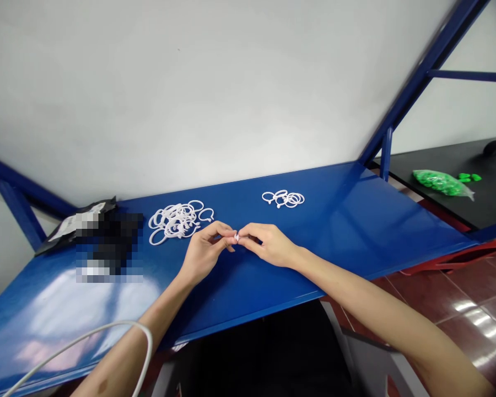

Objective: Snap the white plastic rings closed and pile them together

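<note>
Head view: left hand (204, 249) and right hand (273, 245), fingertips pinched on small white piece (237, 237) over blue surface (347, 226), midway between front and back edges. Larger pile of white rings (181, 218) left; smaller ring cluster (289, 199) near back edge. Judged step: 2-handed fingertip work; next move calls for steady, aligned pinch.
</note>
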The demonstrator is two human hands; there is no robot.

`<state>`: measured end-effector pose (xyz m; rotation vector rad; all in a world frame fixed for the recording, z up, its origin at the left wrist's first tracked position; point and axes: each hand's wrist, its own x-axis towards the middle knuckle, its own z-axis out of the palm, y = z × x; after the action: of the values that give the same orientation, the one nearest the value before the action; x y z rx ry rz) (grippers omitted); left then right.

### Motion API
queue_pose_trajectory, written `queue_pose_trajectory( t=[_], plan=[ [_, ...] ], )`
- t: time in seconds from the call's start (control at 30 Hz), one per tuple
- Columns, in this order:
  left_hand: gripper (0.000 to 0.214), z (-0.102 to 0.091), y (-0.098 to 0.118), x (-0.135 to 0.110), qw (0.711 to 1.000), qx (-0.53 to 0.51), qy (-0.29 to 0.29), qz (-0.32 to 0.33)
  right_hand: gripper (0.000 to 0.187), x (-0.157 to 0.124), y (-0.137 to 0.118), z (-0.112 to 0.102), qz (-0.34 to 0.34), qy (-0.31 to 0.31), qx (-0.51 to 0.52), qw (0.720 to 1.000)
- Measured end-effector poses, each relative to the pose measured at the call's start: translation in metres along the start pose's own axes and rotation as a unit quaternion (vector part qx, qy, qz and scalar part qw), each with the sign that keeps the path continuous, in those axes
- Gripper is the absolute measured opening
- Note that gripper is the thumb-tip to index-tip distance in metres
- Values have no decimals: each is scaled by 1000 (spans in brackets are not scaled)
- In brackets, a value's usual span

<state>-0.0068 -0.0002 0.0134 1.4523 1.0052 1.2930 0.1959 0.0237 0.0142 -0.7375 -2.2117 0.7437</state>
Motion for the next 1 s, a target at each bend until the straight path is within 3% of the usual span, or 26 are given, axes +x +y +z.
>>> queue_pose_trajectory(
  t=[0.3,0.47,0.63,0.7,0.8,0.9,1.0],
  plan=[
    [10,4,-6,-4,998,6,6,58,18,-1,1,1,-23,-1,-15,1000],
    [14,4,-11,-6,994,46,6,94,22,-5,2,2,-40,-17,-79,996],
    [12,-5,-16,4,976,180,-14,120,20,0,9,2,-19,-31,-140,989],
    [13,-11,-18,11,941,304,-15,147,20,5,14,0,7,-20,-170,985],
    [30,-23,-24,18,848,501,31,173,21,11,23,-10,51,16,-217,975],
    [38,-36,-32,22,762,630,75,132,19,12,35,-28,110,71,-276,952],
    [33,-44,-36,24,725,679,65,93,16,10,49,-46,166,126,-334,919]
  ],
)
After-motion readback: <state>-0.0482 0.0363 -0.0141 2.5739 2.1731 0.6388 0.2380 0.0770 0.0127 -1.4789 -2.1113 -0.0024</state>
